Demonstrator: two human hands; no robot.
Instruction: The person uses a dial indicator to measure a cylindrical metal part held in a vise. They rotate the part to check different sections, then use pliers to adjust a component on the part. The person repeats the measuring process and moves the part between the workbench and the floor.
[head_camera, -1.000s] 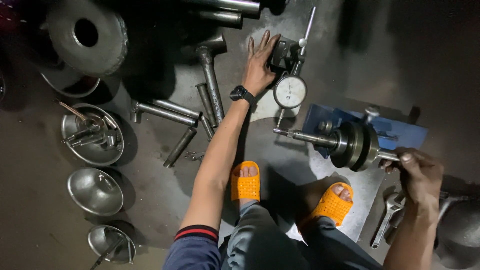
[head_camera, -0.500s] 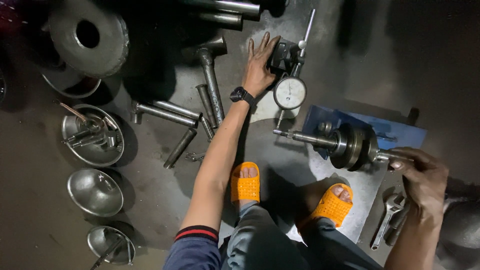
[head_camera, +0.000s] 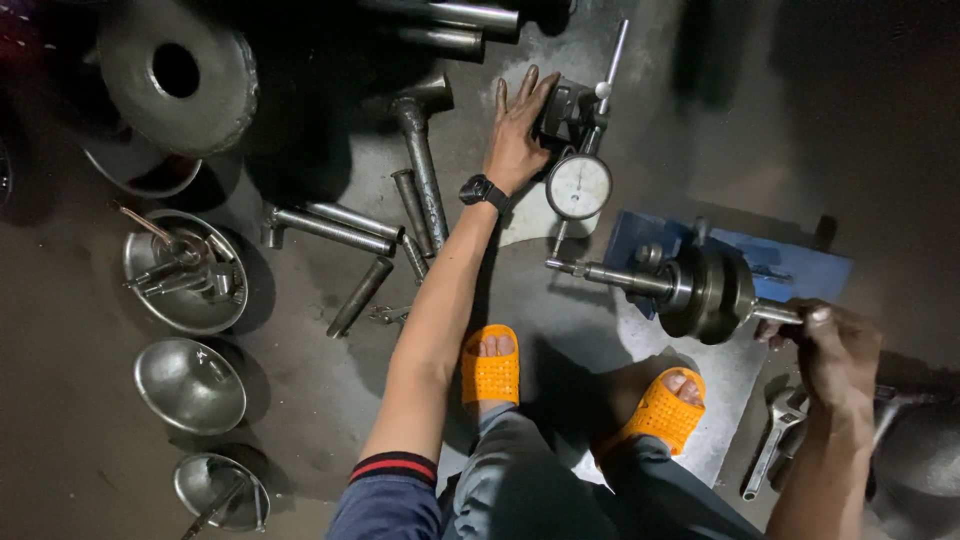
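We crouch over a dark, stained concrete workshop floor (head_camera: 330, 400), dimly lit, with metal parts spread all around us. To our left lie three shallow round steel bowls (head_camera: 188, 385), one above another, the top one holding small tools. A heavy grey steel disc with a centre hole (head_camera: 175, 75) sits at the upper left. Several grey steel rods and pins (head_camera: 335, 228) lie scattered between the bowls and our arm, and a steel flared-head tool (head_camera: 420, 150) points up toward the top edge. A silver adjustable wrench (head_camera: 775, 440) lies at the lower right. Our feet in orange perforated slippers (head_camera: 490, 365) rest flat on the floor.

Our left hand (head_camera: 515, 135) is stretched forward on a straight arm, a black wristwatch (head_camera: 480, 190) on the wrist. The palm faces down with fingers spread, pressing against the black base block of the round white-faced dial gauge (head_camera: 578, 185); it does not grip, it lies flat and open beside and on the block. The gauge dial hangs just below that block, its probe pointing down to the shaft tip.

Our right hand (head_camera: 835, 350) is curled closed around the right end of the dark steel crank assembly with its long shaft (head_camera: 700, 290), which lies horizontally across a blue metal stand (head_camera: 790, 265), just right of the gauge.
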